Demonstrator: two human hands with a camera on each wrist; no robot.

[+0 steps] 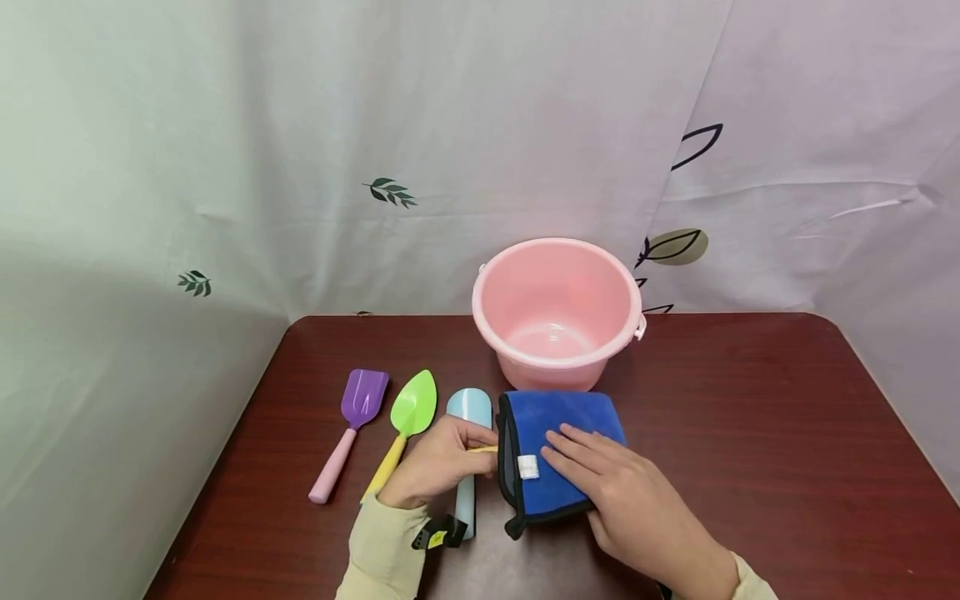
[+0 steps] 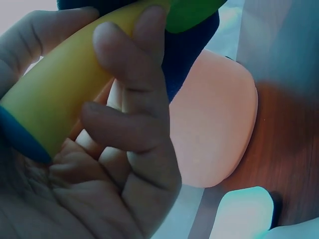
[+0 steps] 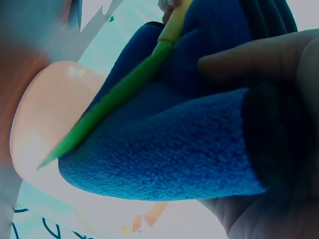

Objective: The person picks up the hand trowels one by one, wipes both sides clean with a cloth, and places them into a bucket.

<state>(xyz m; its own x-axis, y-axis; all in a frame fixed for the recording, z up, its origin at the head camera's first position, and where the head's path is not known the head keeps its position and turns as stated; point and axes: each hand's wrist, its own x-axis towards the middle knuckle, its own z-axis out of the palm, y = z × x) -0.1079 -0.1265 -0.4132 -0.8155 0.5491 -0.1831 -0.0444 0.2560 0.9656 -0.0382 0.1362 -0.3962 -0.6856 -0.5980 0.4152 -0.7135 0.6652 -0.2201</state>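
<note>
My left hand pinches the yellow handle of a tool, its fingers curled round it; the handle ends in a blue tip. In the right wrist view the tool's green blade lies against a folded blue cloth. From the head view that blade is hidden behind the cloth, which has black edging and a white tag. My right hand grips the cloth, fingers across its face and thumb beneath.
A pink bucket stands behind the cloth. To the left lie a purple shovel with a pink handle, a green trowel with a yellow handle, and a light blue scoop, partly under my left hand. The table is dark red.
</note>
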